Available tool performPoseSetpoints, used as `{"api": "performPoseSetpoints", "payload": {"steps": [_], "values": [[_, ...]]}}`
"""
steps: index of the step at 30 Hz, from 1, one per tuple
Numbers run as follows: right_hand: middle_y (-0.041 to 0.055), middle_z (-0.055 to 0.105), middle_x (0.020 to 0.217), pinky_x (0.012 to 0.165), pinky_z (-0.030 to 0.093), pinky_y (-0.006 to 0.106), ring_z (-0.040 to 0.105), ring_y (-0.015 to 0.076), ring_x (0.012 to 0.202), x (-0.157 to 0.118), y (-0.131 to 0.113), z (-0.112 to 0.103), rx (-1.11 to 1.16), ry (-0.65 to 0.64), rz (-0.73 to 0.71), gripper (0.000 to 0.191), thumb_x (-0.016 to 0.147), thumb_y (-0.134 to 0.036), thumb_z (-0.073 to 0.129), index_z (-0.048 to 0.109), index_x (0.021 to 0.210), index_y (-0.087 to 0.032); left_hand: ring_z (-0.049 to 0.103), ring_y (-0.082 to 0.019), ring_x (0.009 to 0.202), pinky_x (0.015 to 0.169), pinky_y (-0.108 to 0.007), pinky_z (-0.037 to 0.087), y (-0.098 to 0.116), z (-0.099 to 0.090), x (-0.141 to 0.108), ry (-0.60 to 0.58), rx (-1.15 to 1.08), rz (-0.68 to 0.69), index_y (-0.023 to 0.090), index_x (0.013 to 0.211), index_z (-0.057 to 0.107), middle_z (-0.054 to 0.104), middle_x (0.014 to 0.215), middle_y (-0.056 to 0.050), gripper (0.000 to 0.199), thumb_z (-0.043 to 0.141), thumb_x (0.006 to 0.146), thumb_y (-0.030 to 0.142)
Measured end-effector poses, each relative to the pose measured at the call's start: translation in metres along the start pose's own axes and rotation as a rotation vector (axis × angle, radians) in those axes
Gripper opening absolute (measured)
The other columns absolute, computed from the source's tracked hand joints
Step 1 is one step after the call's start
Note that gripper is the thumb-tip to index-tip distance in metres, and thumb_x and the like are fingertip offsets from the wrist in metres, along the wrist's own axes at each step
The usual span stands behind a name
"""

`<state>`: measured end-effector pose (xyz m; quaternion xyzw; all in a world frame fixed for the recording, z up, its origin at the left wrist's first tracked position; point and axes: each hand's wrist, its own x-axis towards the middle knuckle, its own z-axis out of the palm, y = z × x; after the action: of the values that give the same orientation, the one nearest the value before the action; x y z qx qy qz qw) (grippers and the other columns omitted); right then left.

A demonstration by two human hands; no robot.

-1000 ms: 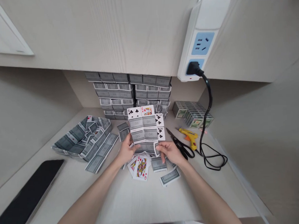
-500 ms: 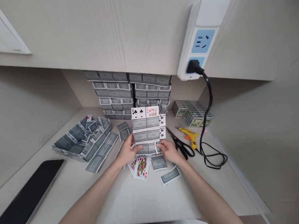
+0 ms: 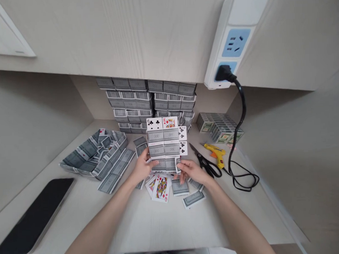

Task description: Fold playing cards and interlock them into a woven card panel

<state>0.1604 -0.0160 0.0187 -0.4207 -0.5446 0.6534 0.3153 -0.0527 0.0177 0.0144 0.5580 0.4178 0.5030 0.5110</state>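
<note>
A panel of joined playing cards (image 3: 164, 150), mostly grey patterned backs, is held up above the desk. Along its top edge a six of clubs and a king of diamonds show their faces; two club cards stick out on its right side. My left hand (image 3: 143, 166) grips the lower left edge, thumb in front. At the lower right corner my right hand (image 3: 191, 170) pinches a folded card edge between thumb and fingers. Below the panel lie a queen of diamonds (image 3: 161, 188), a folded card (image 3: 179, 187) and another card (image 3: 193, 199), back up.
Black scissors (image 3: 206, 164) and a yellow glue gun (image 3: 217, 152) lie to the right, near a black cable (image 3: 238, 130). To the left are a tray made of cards (image 3: 76, 160) and a black phone (image 3: 36, 217). Stacked card boxes (image 3: 129, 104) stand behind.
The card panel has tilted and shifted slightly left in view. My right hand's lower fingers have spread out beneath the panel's corner. The camera view has shifted a little.
</note>
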Motion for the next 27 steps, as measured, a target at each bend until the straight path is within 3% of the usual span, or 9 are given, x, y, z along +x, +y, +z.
{"api": "performPoseSetpoints", "payload": {"steps": [3, 6, 17, 23, 27], "values": [[0.0058, 0.069, 0.069, 0.047, 0.047, 0.021, 0.061, 0.0107, 0.048, -0.003, -0.003, -0.001, 0.052, -0.084, 0.026, 0.035, 0.071, -0.047, 0.059, 0.052, 0.075, -0.014, 0.058, -0.023, 0.096, 0.086, -0.039, 0.044, 0.001, -0.003, 0.000, 0.010, -0.004, -0.012, 0.016, 0.112, 0.046, 0.060, 0.110, -0.009, 0.059, 0.069, 0.058, 0.021], [0.0068, 0.069, 0.068, 0.045, 0.046, 0.020, 0.061, 0.0110, 0.046, -0.003, -0.002, 0.000, 0.051, -0.094, 0.047, 0.034, 0.066, -0.044, 0.064, 0.054, 0.073, -0.012, 0.058, -0.024, 0.097, 0.087, -0.039, 0.044, -0.001, -0.003, 0.000, 0.003, -0.017, -0.027, 0.015, 0.112, 0.046, 0.060, 0.111, -0.009, 0.060, 0.069, 0.057, 0.020], [0.0011, 0.061, 0.046, 0.036, 0.042, 0.017, 0.056, 0.0098, 0.037, 0.003, 0.011, 0.010, -0.060, 0.042, 0.121, 0.041, 0.063, -0.051, 0.063, 0.049, 0.058, -0.014, 0.057, -0.023, 0.098, 0.089, -0.039, 0.042, -0.008, -0.002, 0.001, -0.009, 0.018, -0.035, 0.014, 0.111, 0.048, 0.058, 0.115, -0.011, 0.058, 0.067, 0.056, 0.019], [-0.0031, 0.055, 0.039, 0.030, 0.035, 0.016, 0.049, 0.0074, 0.030, 0.004, 0.014, 0.017, -0.177, 0.174, 0.082, 0.038, 0.068, -0.050, 0.059, 0.046, 0.056, -0.016, 0.056, -0.023, 0.102, 0.090, -0.038, 0.042, -0.007, -0.002, 0.002, -0.027, 0.034, -0.023, 0.014, 0.112, 0.047, 0.057, 0.116, -0.011, 0.058, 0.066, 0.057, 0.019], [-0.0036, 0.052, 0.034, 0.027, 0.028, 0.015, 0.044, 0.0063, 0.025, 0.003, 0.013, 0.017, -0.146, 0.188, 0.069, 0.042, 0.066, -0.052, 0.060, 0.043, 0.051, -0.017, 0.056, -0.024, 0.101, 0.090, -0.039, 0.041, -0.007, -0.001, 0.002, -0.031, 0.040, -0.011, 0.014, 0.111, 0.047, 0.059, 0.114, -0.011, 0.056, 0.065, 0.058, 0.020]]}}
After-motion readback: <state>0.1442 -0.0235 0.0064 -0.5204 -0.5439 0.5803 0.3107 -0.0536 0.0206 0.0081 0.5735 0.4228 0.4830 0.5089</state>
